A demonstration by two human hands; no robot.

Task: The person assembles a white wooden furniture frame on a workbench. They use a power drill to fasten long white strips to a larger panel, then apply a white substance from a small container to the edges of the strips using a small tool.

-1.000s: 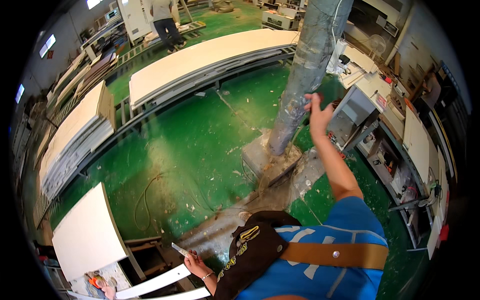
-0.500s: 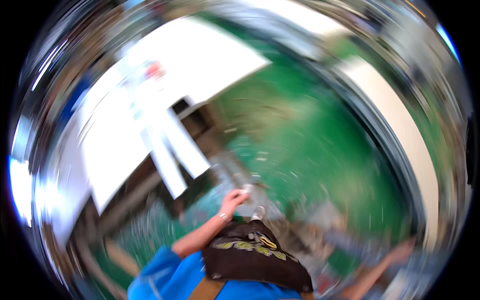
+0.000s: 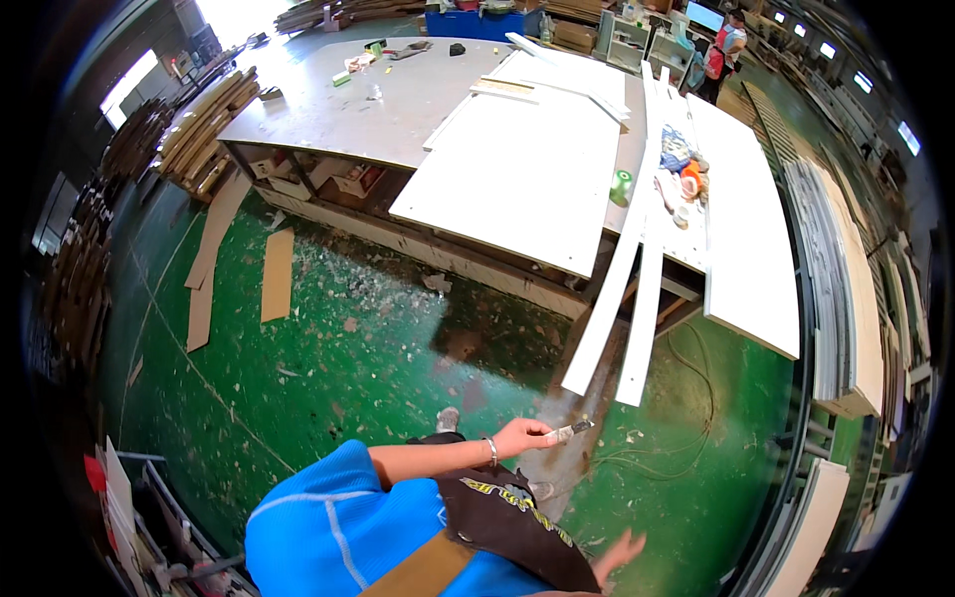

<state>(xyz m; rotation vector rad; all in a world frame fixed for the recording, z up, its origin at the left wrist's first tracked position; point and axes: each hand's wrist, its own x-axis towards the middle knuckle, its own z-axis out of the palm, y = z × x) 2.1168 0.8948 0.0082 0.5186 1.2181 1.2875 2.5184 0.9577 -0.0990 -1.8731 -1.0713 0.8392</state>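
Note:
My left hand (image 3: pixel 525 438), with a bracelet on its wrist, is closed on a small flat tool (image 3: pixel 567 432) with a pale handle and a dark end; its exact kind is unclear. It is held out in front of me, over the floor. Low in the picture my right hand (image 3: pixel 625 549) hangs beside my leg, fingers stretched out and nothing in them. Ahead of the left hand, two long white strips (image 3: pixel 603 333) jut out past the table edge. Nearest to them lies a large white board (image 3: pixel 512 184) on the worktable (image 3: pixel 328 104).
Another white board (image 3: pixel 748 269) lies to the right, beside rags (image 3: pixel 686 164) and a green tape roll (image 3: pixel 621 185). Stacked panels (image 3: pixel 831 289) line the right side. Brown strips (image 3: pixel 278 274) and a cable (image 3: pixel 708 398) lie on the green floor. A person (image 3: pixel 724 58) stands far right.
My view has turned left and steadied from a blur, bringing more of the worktable and floor into sight. The left hand still holds a small item; the right hand now hangs closer to my body.

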